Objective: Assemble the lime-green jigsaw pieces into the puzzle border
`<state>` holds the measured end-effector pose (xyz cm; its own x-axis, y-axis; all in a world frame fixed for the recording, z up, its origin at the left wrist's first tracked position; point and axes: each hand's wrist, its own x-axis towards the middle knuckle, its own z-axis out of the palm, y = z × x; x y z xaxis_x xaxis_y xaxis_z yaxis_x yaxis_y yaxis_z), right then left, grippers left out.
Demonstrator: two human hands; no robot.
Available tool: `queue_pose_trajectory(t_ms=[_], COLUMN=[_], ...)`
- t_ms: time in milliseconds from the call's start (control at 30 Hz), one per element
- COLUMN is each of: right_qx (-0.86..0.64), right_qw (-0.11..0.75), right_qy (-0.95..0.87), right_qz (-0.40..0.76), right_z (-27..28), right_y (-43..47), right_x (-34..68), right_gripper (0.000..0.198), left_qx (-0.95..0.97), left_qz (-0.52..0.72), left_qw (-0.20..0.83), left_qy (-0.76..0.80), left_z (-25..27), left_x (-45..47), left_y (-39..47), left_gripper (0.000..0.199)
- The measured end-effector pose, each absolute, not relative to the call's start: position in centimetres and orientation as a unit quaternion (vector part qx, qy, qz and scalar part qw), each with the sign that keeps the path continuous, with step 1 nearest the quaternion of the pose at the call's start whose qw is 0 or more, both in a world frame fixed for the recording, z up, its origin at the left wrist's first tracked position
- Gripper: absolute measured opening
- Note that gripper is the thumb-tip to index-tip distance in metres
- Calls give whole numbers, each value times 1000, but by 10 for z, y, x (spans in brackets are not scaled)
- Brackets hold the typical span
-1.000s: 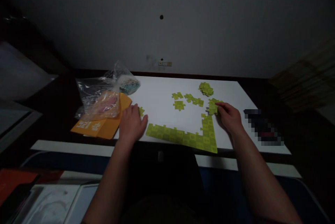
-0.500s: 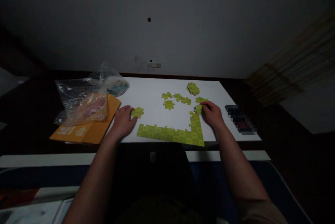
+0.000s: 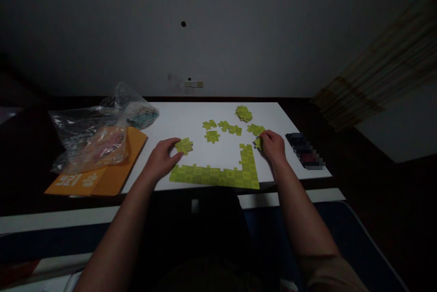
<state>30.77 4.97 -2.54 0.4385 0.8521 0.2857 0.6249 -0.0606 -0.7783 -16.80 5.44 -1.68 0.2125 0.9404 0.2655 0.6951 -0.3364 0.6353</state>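
Note:
Between the thumb and fingers of my left hand (image 3: pixel 164 158) is a yellow-green puzzle piece (image 3: pixel 185 146), held just above the left end of the joined pieces. My right hand (image 3: pixel 273 145) pinches another puzzle piece (image 3: pixel 258 143), partly covered by the fingers and tilted. Joined pieces form an L-shaped puzzle border (image 3: pixel 211 176) along the table's near edge and up its right side. The right hand's piece is apart from the top of the L. Several loose puzzle pieces (image 3: pixel 212 136) lie beyond, some overlapping, and a small pile (image 3: pixel 243 113) sits at the back.
On the left, a clear plastic bag (image 3: pixel 85 133) lies over an orange packet (image 3: pixel 112 180), with a blue-white patterned bundle (image 3: pixel 141 115) inside or behind the plastic. A dark, pixelated flat object (image 3: pixel 305 152) lies at the right of the white table (image 3: pixel 177 112).
My right hand's piece has moved away from the top of the L, to its right. The left hand's piece has come nearer the L's left end. The whole view has shifted slightly.

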Motion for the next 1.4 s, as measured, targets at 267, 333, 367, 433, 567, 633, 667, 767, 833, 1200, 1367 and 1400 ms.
queue_pose_trajectory(t_ms=[267, 333, 367, 433, 567, 633, 667, 767, 833, 1200, 1367, 1400], right_qx=[-702, -696, -693, -688, -689, -689, -685, -655, -614, -531, -524, -505], right_qw=[465, 470, 474, 482, 482, 476, 474, 455, 409, 225, 274, 292], right_qy=[-517, -521, -523, -522, -524, -533, -540, -584, -647, -787, -772, -769], right_qz=[153, 150, 149, 149, 137, 124, 122, 152, 194, 219, 231, 262], right_z=[-28, -28, -29, -29, -31, -28, -25, -8, 6, 27, 32, 31], right_y=[51, 50, 50, 50, 49, 49, 50, 56, 62, 111, 117, 114], right_x=[308, 308, 308, 308, 308, 306, 302, 276, 247, 76, 50, 47], right_gripper=[29, 29, 29, 28, 30, 30, 30, 30, 27, 18, 26, 26], left_qx=[736, 736, 735, 733, 722, 710, 701, 654, 609, 505, 482, 484], left_qz=[330, 330, 331, 335, 351, 370, 384, 447, 500, 571, 595, 598], left_qw=[216, 214, 215, 218, 232, 244, 252, 295, 344, 446, 446, 438], left_qy=[550, 551, 551, 550, 549, 547, 546, 534, 510, 470, 463, 464], left_z=[-13, -11, -10, -9, -9, -11, -13, -23, -30, -27, -22, -21], left_x=[-166, -164, -164, -163, -163, -164, -164, -166, -167, -171, -173, -173], left_y=[49, 48, 47, 46, 43, 43, 44, 51, 57, 57, 54, 54], left_gripper=[51, 50, 50, 49, 42, 32, 28, 28, 39, 35, 62, 68])
